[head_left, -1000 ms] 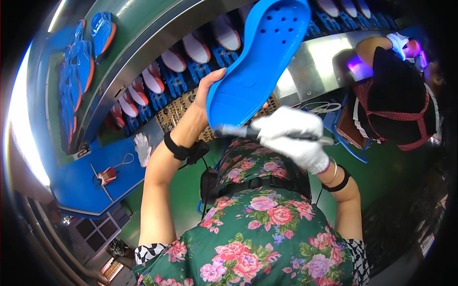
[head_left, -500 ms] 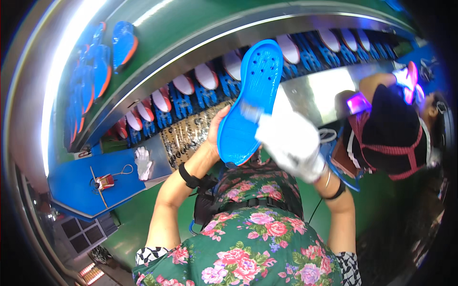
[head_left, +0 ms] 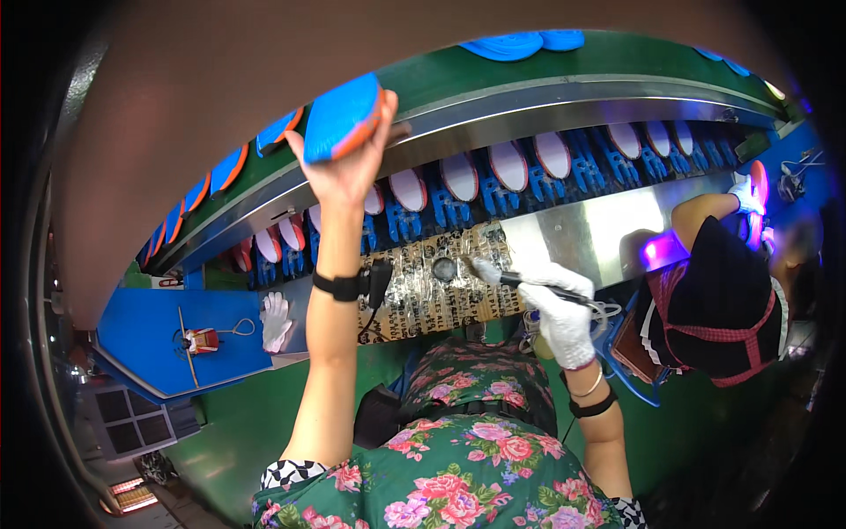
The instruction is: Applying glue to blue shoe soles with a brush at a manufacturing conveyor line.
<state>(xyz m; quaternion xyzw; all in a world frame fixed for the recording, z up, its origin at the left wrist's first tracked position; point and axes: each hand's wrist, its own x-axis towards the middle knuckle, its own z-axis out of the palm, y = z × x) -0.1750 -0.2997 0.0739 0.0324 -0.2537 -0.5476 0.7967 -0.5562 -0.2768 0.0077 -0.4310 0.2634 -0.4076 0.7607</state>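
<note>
My left hand (head_left: 342, 183), bare, reaches up over the green belt and grips a blue shoe sole (head_left: 342, 116) with an orange edge. Thumb and fingers lie on either side of it; its far end is cut off by a brown shape at the top. My right hand (head_left: 564, 313), in a white glove, is closed round the dark handle of a brush (head_left: 509, 279). The bristles point left, close to a small dark round pot (head_left: 444, 269). That pot stands on a tape-covered brown work mat (head_left: 410, 304); I cannot tell whether the bristles touch it.
More blue soles (head_left: 229, 167) lie on the green belt (head_left: 423, 84) behind a metal rail. Below it runs a row of white-faced, red-edged shoe pieces (head_left: 459, 176) on blue holders. A co-worker (head_left: 718, 291) sits right. A blue table (head_left: 141, 331) at left bears a white glove (head_left: 276, 322).
My left hand has carried the sole from in front of me up and left to the belt. My right hand has brought the brush off the sole, down beside the pot.
</note>
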